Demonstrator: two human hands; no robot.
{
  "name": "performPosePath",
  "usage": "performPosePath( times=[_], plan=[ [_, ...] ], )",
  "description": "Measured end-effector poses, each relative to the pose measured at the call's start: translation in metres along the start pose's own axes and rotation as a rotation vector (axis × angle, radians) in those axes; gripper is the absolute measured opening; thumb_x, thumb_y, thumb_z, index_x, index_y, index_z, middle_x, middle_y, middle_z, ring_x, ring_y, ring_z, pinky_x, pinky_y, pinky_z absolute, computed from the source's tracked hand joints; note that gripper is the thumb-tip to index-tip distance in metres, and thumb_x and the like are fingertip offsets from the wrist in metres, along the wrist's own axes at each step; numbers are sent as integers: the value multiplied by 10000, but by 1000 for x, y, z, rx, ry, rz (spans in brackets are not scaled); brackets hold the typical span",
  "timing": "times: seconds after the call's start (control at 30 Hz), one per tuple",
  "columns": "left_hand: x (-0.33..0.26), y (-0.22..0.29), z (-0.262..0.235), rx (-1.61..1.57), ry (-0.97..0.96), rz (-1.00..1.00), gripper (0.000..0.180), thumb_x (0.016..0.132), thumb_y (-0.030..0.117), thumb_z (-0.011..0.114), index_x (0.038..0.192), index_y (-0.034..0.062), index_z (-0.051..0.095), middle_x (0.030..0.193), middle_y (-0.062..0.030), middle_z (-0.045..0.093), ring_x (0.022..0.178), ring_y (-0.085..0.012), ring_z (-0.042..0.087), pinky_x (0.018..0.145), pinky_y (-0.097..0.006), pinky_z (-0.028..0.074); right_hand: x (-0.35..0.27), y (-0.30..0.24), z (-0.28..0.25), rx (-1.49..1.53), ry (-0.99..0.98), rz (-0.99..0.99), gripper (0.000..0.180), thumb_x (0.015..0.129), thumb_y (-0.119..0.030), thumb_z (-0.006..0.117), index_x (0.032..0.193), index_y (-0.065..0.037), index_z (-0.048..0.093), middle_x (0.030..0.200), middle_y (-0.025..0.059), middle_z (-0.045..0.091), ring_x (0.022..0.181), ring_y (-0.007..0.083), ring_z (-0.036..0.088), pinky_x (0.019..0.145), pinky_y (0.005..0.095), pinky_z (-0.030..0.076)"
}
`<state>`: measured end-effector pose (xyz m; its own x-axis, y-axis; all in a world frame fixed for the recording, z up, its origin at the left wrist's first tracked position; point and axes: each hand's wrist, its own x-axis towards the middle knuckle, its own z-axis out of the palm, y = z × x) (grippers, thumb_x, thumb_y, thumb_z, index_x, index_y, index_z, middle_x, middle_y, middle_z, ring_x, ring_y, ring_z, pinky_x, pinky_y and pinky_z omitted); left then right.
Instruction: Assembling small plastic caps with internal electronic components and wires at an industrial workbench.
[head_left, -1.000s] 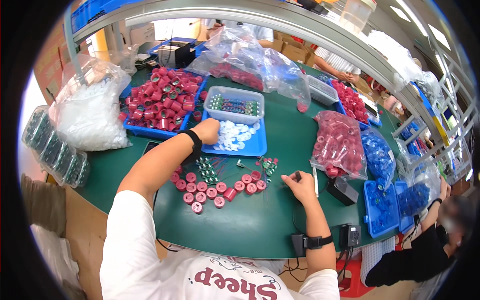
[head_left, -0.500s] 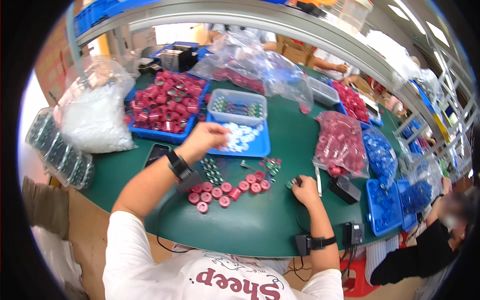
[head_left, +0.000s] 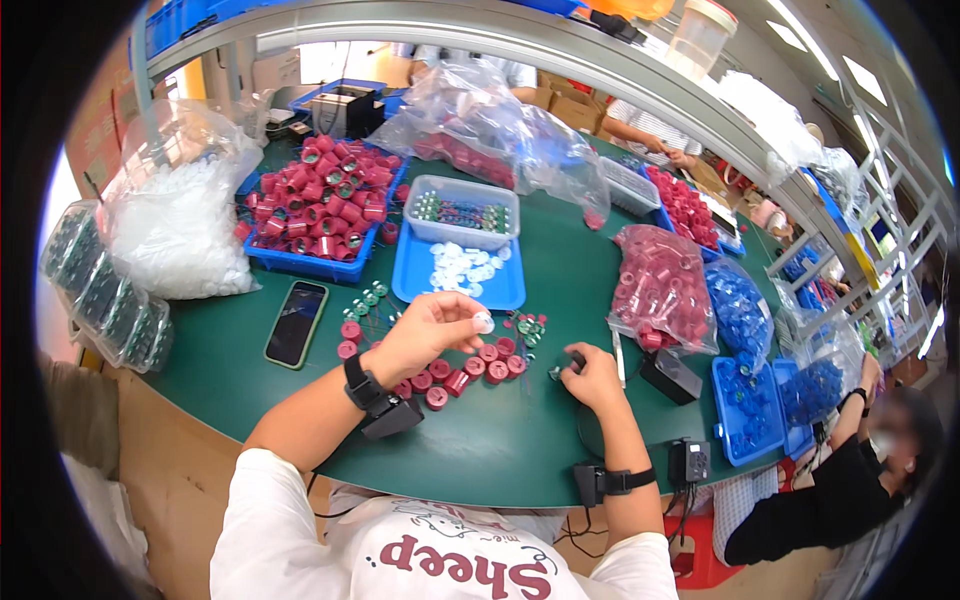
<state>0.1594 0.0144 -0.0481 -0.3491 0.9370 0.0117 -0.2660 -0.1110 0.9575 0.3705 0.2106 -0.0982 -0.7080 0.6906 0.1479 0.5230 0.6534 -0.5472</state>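
My left hand [head_left: 432, 330] pinches a small round white disc [head_left: 484, 323] between thumb and fingertips, just above the table. Below it stands a cluster of short pink-red cylindrical caps [head_left: 457, 382]. Closed round a small dark piece [head_left: 577, 361], my right hand [head_left: 597, 380] rests low over the table; a greenish bit shows at its fingertips, and the exact kind cannot be made out. More white discs [head_left: 458, 268] lie in a blue tray [head_left: 410, 272] beyond my left hand. Small green circuit boards with thin wires [head_left: 528, 326] lie between the hands.
A phone [head_left: 297, 322] lies to the left. Behind stand a blue bin of pink-red caps [head_left: 318, 205] and a clear tub of boards [head_left: 463, 232]. At right are a bag of red parts [head_left: 662, 285], a black box [head_left: 670, 376] and a blue tray [head_left: 745, 410]. A co-worker [head_left: 830, 500] sits at far right.
My left hand has come back from the blue tray toward me and right, now with a white disc in its pinch. My right hand stays almost in place.
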Motion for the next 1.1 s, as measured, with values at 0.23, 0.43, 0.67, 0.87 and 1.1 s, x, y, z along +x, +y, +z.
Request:
performPosePath(
  times=[0.23, 0.43, 0.67, 0.87, 1.1],
  plan=[
    [-3, -9, 8, -23, -85, 67, 179, 839, 83, 618, 989, -12, 603, 784, -73, 644, 659, -101, 609, 602, -227, 509, 0, 9, 7, -49, 2, -162, 260, 661, -81, 659, 910, -7, 652, 769, 135, 610, 650, 249, 593, 624, 330, 479],
    [-1, -9, 16, -147, 4, 75, 223, 814, 36, 624, 1024, -32, 591, 818, -76, 645, 691, -108, 612, 626, -231, 512, -2, -2, 1, -66, -154, -211, 229, 651, -54, 611, 872, -43, 670, 820, 130, 602, 789, 329, 602, 731, 392, 485],
    [1, -31, 20, -117, -27, 48, 160, 825, 4, 613, 974, -38, 575, 865, -99, 647, 748, -125, 628, 646, -230, 508, -12, -25, -9, 786, 84, 11, 54, 791, -29, 647, 829, 9, 641, 637, -12, 582, 524, -2, 444, 461, 157, 332],
    [-3, -40, 37, -157, -34, 62, 161, 832, 9, 614, 977, -54, 584, 869, -110, 653, 769, -135, 636, 698, -251, 526, -45, -96, -5, 968, 145, -100, 52, 808, 18, 633, 833, 19, 587, 660, -35, 559, 548, -18, 439, 462, 145, 304],
    [-8, -39, 47, -183, 28, 139, 180, 847, 45, 614, 1004, -42, 622, 906, -89, 661, 795, -106, 624, 735, -239, 517, -47, -103, 14, 981, 238, -68, 47, 814, 10, 624, 801, 12, 579, 629, -53, 526, 515, -22, 402, 442, 155, 274]
  ],
)
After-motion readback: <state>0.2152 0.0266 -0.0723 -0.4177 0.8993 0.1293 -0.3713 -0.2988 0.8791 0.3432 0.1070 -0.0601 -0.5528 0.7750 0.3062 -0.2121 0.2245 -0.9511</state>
